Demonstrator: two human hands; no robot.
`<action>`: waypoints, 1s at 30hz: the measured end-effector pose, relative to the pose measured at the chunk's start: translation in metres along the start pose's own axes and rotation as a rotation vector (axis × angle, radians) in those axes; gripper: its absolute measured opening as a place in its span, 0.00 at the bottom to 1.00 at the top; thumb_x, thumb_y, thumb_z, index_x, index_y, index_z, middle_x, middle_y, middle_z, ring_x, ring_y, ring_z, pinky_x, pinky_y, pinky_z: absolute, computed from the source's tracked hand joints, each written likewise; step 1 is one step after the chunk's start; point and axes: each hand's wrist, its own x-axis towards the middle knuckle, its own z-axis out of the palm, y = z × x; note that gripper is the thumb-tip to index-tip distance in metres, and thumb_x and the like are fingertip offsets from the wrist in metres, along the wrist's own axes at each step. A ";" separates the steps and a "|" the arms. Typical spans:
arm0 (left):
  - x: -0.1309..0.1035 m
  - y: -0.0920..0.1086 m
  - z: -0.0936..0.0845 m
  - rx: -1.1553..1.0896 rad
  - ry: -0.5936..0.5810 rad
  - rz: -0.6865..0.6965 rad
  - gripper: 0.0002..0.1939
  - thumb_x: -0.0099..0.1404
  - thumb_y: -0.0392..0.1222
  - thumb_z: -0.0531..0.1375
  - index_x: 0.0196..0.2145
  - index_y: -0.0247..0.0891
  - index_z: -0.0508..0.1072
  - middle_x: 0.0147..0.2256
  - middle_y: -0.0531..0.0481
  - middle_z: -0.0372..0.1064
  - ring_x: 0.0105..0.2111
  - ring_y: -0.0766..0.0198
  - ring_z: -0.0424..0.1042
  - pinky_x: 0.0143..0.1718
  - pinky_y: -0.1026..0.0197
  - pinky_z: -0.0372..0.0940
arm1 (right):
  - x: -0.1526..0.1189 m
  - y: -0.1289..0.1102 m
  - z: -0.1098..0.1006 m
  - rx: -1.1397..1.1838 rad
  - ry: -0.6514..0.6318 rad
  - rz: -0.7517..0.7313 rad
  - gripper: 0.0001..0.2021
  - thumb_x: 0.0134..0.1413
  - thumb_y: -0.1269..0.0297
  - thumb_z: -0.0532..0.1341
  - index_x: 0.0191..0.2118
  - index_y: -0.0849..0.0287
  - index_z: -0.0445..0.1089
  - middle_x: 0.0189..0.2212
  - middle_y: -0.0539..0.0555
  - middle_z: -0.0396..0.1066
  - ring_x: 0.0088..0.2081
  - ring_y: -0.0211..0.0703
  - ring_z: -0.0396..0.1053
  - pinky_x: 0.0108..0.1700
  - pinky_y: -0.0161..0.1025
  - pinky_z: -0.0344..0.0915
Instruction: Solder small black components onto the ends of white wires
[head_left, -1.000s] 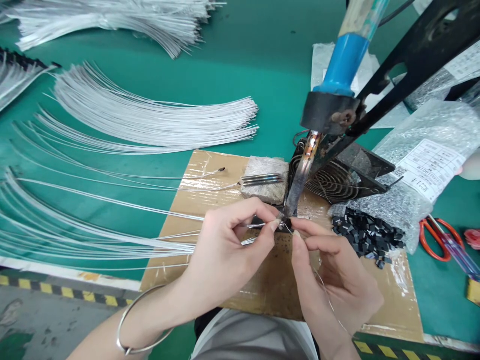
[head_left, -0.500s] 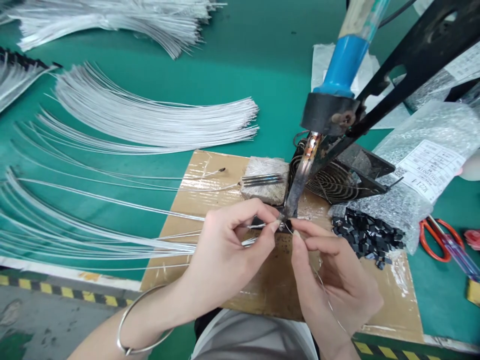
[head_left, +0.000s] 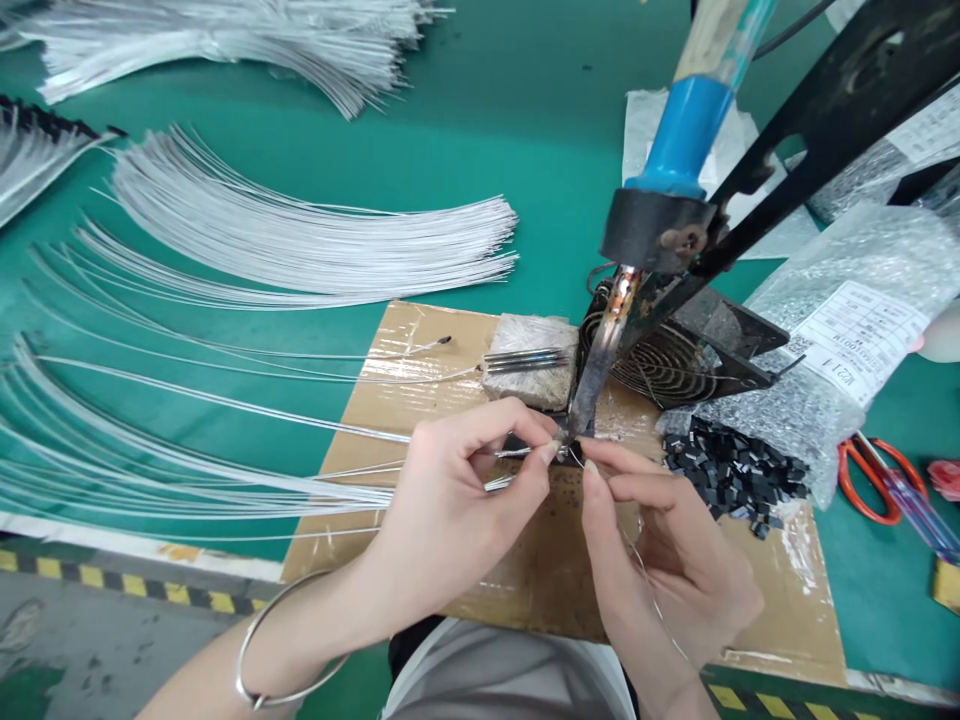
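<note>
Just below the tip of a clamped soldering iron (head_left: 600,365), my two hands meet. My left hand (head_left: 472,500) pinches a white wire (head_left: 360,431) near its end, thumb and forefinger pressed together. In my right hand (head_left: 667,560) a thin strand of solder wire (head_left: 654,598) is held between thumb and fingers, its free length trailing down past the palm. The solder's front end reaches the iron's tip. My fingertips partly hide the joint, so the wire end there is hard to make out. More white wires (head_left: 322,490) run under my left hand.
Small black pieces (head_left: 731,475) lie heaped on the cardboard (head_left: 525,590), right of my hands. A fan (head_left: 675,345) stands behind the iron. Bundled white wires (head_left: 315,235) lie at left; red-handled scissors (head_left: 844,480) and bubble wrap (head_left: 780,400) at right. A black bracket (head_left: 817,150) slants overhead.
</note>
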 end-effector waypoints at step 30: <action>-0.002 -0.002 -0.001 -0.001 0.006 0.020 0.07 0.62 0.34 0.59 0.27 0.37 0.76 0.29 0.50 0.79 0.30 0.65 0.76 0.27 0.67 0.65 | 0.000 -0.001 0.003 -0.034 0.050 -0.053 0.05 0.59 0.72 0.66 0.33 0.55 0.73 0.40 0.53 0.83 0.38 0.42 0.81 0.40 0.38 0.76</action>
